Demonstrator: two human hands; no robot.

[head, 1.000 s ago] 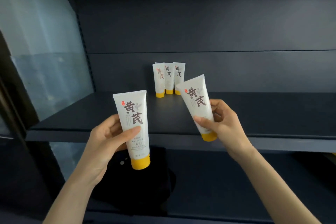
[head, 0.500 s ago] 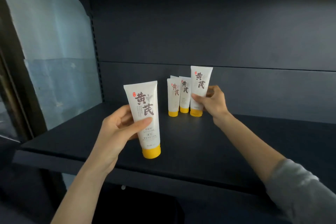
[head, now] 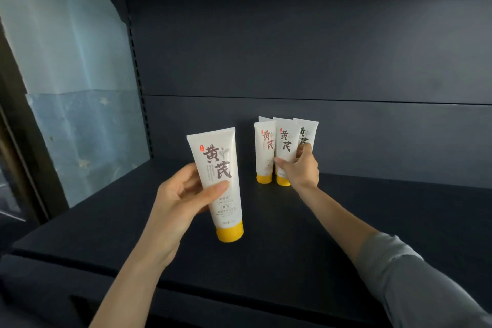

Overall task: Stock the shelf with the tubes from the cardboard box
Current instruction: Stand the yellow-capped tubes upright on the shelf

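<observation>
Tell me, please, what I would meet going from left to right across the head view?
First the pale side panel → left hand → held tube → leftmost standing tube → middle tube → right hand gripping it → grey sleeve.

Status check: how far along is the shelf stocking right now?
Done: a cluster of tubes stands cap-down at the back of the shelf. In hand: the right hand grips the middle tube there; the left hand holds another tube. Left: placing that one; the box is out of view.

Dark shelf (head: 266,261), upright tubes (head: 263,152) at back
</observation>
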